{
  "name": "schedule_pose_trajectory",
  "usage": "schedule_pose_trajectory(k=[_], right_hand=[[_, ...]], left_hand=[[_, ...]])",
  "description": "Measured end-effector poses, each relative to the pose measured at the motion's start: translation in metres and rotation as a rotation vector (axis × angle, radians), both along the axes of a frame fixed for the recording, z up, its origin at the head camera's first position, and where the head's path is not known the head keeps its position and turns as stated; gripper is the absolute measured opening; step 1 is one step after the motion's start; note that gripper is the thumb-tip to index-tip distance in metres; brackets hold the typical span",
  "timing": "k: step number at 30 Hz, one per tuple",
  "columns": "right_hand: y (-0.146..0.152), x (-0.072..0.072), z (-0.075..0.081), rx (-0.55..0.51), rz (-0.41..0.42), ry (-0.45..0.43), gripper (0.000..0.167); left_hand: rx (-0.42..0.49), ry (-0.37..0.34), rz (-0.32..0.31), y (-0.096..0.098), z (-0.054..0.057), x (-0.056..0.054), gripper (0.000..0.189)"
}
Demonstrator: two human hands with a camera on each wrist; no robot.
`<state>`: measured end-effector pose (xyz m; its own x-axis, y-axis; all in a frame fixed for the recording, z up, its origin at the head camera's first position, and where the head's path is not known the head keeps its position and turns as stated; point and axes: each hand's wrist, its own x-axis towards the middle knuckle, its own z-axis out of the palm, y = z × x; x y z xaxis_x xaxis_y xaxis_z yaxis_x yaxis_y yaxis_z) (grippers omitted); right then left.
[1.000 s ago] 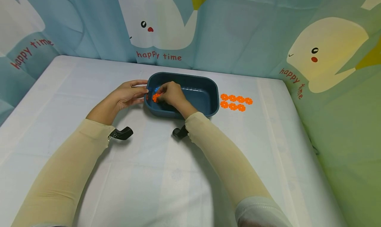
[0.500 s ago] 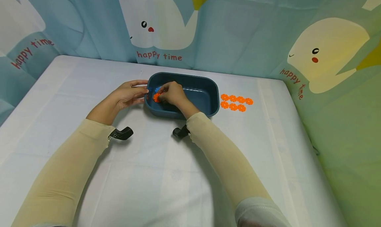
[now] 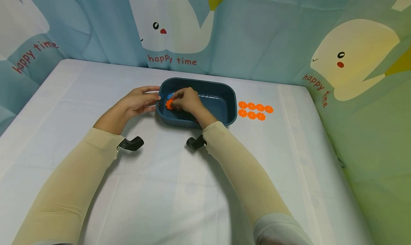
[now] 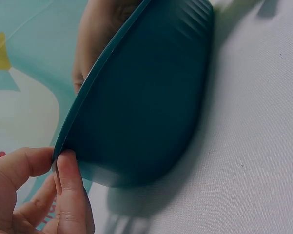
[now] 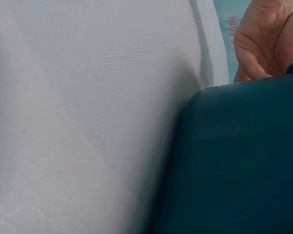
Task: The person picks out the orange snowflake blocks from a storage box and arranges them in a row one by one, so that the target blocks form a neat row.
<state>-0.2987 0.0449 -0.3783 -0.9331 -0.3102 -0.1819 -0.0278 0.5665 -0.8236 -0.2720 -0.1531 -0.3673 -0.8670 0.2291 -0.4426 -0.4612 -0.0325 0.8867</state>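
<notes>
A dark teal oblong tub stands on the table. At its left end my left hand has its fingertips on the rim; in the left wrist view the thumb and a finger of the left hand pinch that rim. My right hand reaches inside, its fingertips pinching an orange notched plastic disc. Beside it, partly hidden by the fingers, is a blue piece in the tub. In the right wrist view the tub's outer wall hides the right hand's work.
Right of the tub, several orange notched discs lie in two rows on the white tablecloth. A curtain printed with whales hangs behind the table and along its sides. Black wrist camera mounts jut out below both wrists.
The orange disc in my right fingers has turned and shifted slightly upward and right. My left hand keeps its place on the rim.
</notes>
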Motion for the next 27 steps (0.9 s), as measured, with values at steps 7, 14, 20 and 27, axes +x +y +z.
schedule_pose_trajectory(k=[7, 14, 20, 27], right_hand=[[0.002, -0.0018, 0.0001, -0.064, -0.014, -0.021, 0.019], [0.0048, 0.0007, 0.0041, -0.138, -0.029, -0.032, 0.019], [0.0052, 0.0039, 0.0079, -0.16, -0.032, -0.031, 0.019], [0.0055, 0.0071, 0.0075, -0.189, -0.034, -0.039, 0.02]], left_hand=[[-0.009, -0.002, 0.0, 0.0004, 0.0, -0.001, 0.057], [-0.008, 0.001, 0.001, 0.0015, 0.0006, -0.0012, 0.058], [-0.021, -0.001, 0.004, 0.0016, 0.0005, -0.0014, 0.057], [-0.025, -0.002, 0.004, 0.0012, 0.0001, -0.0007, 0.058]])
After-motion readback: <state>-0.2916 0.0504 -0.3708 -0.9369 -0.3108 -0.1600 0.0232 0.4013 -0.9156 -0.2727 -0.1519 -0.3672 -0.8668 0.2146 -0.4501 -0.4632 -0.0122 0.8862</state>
